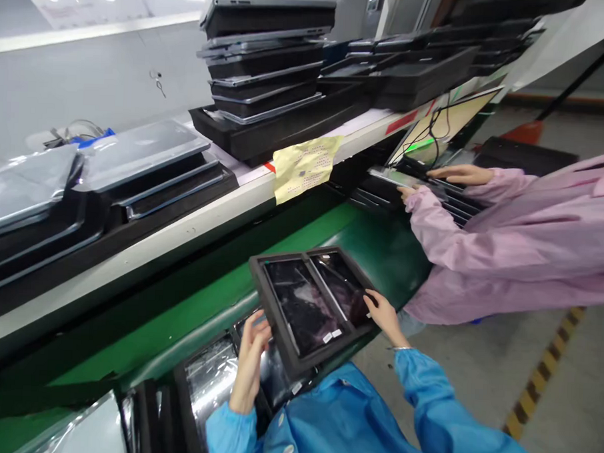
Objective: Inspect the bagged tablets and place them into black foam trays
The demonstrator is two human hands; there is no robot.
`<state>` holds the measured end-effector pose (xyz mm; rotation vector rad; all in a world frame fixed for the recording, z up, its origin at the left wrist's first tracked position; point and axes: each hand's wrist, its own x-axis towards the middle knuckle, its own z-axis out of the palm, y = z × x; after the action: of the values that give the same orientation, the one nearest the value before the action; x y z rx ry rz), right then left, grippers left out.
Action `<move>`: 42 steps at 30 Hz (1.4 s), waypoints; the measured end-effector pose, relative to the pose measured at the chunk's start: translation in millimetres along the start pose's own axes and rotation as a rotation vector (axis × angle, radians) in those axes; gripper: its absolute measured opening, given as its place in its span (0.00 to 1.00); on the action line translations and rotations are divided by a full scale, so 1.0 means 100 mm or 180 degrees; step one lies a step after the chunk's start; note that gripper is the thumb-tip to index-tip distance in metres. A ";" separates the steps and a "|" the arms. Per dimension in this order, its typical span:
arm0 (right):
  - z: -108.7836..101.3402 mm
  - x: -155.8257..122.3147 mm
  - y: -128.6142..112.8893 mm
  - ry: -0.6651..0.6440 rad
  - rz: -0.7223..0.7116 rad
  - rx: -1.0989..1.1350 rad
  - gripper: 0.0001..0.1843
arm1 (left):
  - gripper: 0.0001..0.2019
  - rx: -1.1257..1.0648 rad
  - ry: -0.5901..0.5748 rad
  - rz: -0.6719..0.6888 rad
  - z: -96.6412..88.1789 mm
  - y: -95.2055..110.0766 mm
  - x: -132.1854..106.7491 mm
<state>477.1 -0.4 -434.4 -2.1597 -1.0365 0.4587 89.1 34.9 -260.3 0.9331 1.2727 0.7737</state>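
Note:
A black foam tray [296,363] lies tilted in front of me, over the edge of the green belt. Two dark, glossy screen panels [301,300] sit side by side in its recesses, with small white labels at their lower edges. My right hand [384,315] grips the tray's right rim, fingers bent over it. At the left side, my left hand [250,354] has its fingers curled against the tray's edge; part of that contact is hidden. Beneath and to the left is another dark tray [187,398] with film-wrapped panels.
A green belt [178,314] runs beneath a white shelf [196,232]. On the shelf stand stacked laptop parts in black foam [266,71] and a hanging yellow paper [304,170]. To the right, a co-worker in a pink sleeve [442,229] handles panels. Yellow-black floor tape [546,371] lies beyond.

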 end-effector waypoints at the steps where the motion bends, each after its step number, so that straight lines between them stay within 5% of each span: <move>1: 0.01 -0.03 0.00 0.0106 -0.0030 0.0012 0.18 | 0.33 -0.0047 -0.0096 0.0002 0.11 -0.02 0.07; 11: 0.20 -0.71 0.04 0.0889 -0.0186 -0.0127 0.23 | 0.41 -0.0269 -0.1005 -0.0582 1.04 -0.48 0.51; 16: 0.32 -0.81 0.18 0.0613 -0.0060 -0.0479 0.22 | 0.41 -0.0191 -0.1315 -0.0680 1.19 -0.63 0.56; 19: 0.39 -0.86 0.15 0.0420 -0.0165 -0.0614 0.22 | 0.34 -0.0008 -0.1218 -0.0370 1.04 -0.61 0.59; 22: 0.50 -0.93 -0.05 0.0176 -0.0547 -0.0592 0.24 | 0.26 0.0349 -0.0775 0.0034 0.69 -0.59 0.60; 26: 0.80 -1.12 -0.49 -0.0451 -0.1313 -0.0420 0.26 | 0.21 0.1183 0.0299 0.0197 -0.01 -0.73 0.42; 30: 1.19 -1.45 -0.96 -0.1195 -0.1947 -0.0480 0.31 | 0.27 0.2311 0.1608 -0.0101 -0.59 -1.04 0.01; 35: 1.57 -1.88 -1.41 -0.1739 -0.2353 -0.0968 0.43 | 0.39 0.3514 0.2142 -0.0565 -0.65 -1.41 -0.28; 42: 1.80 -2.13 -1.77 -0.2051 -0.2358 -0.1717 0.58 | 0.40 0.4454 0.2187 -0.0756 -0.57 -1.49 -0.15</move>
<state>147.1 -11.2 -430.4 -1.8570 -2.4226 0.5611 26.6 -35.4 -390.0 1.5938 2.5699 -0.1634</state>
